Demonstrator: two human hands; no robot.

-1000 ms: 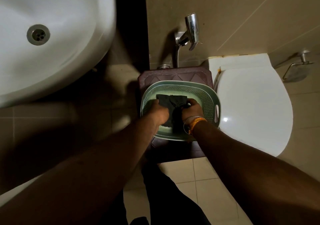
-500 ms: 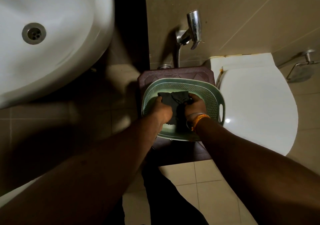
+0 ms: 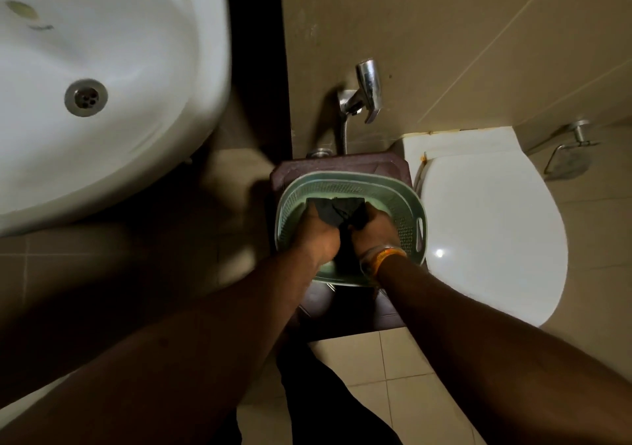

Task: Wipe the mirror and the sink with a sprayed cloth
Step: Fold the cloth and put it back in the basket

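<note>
A dark cloth point(image 3: 333, 210) lies inside a green perforated basket point(image 3: 408, 220) that stands on a brown stool point(image 3: 342, 318). My left hand point(image 3: 318, 236) grips the cloth's left part and my right hand point(image 3: 371, 230), with an orange band at the wrist, grips its right part. Both hands are inside the basket, close together. The white sink point(image 3: 113, 68) with its metal drain point(image 3: 86, 97) fills the upper left. No mirror is in view.
A white toilet point(image 3: 489, 239) with its lid down stands right of the stool. A chrome tap with a hose point(image 3: 362, 92) is on the beige wall above the basket. A metal holder point(image 3: 567, 155) is at far right. Tiled floor lies below.
My hands have stayed in the basket on the cloth, drawing closer together and bunching it. The view has tilted, so the sink and tap sit lower in the frame.
</note>
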